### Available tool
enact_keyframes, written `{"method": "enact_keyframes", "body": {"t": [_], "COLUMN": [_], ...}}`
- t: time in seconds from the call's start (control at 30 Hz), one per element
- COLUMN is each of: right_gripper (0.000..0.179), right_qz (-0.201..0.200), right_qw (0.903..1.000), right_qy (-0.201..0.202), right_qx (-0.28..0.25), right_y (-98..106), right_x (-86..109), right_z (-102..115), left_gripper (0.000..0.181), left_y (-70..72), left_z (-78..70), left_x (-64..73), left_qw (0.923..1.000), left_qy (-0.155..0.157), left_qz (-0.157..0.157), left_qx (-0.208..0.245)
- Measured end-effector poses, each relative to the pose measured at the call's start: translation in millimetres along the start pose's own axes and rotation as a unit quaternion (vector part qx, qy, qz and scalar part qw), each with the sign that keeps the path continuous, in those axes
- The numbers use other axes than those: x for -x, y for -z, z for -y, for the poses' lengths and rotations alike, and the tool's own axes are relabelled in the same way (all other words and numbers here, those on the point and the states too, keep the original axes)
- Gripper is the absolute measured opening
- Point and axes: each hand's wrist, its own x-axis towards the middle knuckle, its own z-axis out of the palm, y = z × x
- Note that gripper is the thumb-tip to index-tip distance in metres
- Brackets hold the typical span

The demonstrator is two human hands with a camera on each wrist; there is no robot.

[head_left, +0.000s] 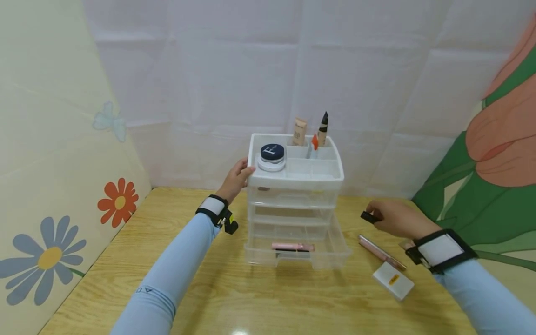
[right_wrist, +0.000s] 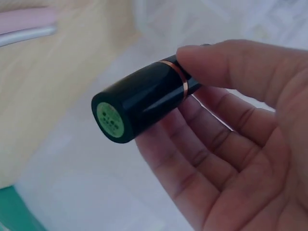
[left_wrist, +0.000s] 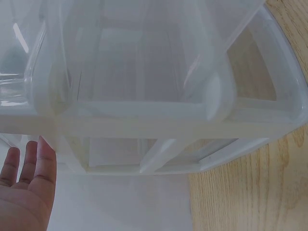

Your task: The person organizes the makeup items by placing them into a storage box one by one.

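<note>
Lying on the wood-grain surface point(head_left: 201, 298) at the lower right of the head view: a small white box point(head_left: 385, 275) with an orange label, and just behind it a pink lip gloss tube point(head_left: 374, 248). Beyond these, right of centre and raised off the surface, pinching a black lipstick tube point(right_wrist: 144, 98) in the right grip point(head_left: 395, 217), thumb against fingers beside the copper-coloured ring, green-labelled base exposed. Probably light, rigid and slightly slippery along the glossy barrel; best held round the middle, gently, in case of parting at the ring.

At centre, standing open at the foot of a white-framed drawer cabinet point(head_left: 293, 182): a clear bottom drawer point(head_left: 259, 257), holding a pink tube point(head_left: 289, 246) laid crosswise over something dark, too unclear to name. Resting the left grip point(head_left: 236, 179) against the cabinet's left side, fingers uncurled. In the top tray point(head_left: 341, 168): at left, a navy-lidded round case point(head_left: 272, 150); farther back, upright, a BB cream tube point(head_left: 299, 131), an orange-tipped item point(head_left: 315, 142) and a beige tube with pointed black cap point(head_left: 323, 129). Hanging behind, across the upper frame: white cloth point(head_left: 234, 70).
</note>
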Motion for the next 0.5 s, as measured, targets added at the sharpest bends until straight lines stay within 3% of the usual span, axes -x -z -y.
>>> {"method": "enact_keyframes", "body": {"t": [0.5], "right_gripper": [0.024], "right_qz": [0.016], "right_qw": [0.9944], "right_qy": [0.097], "right_qx": [0.039], "right_y": [37], "right_x": [-11.3], "right_z": [87], "left_gripper": [0.056], "left_y": [-0.2], "left_z": [-1.1], "left_x": [0.2], "left_qw": [1.0], "left_qy": [0.001], "left_qz": [0.001], "left_qx": [0.001]}}
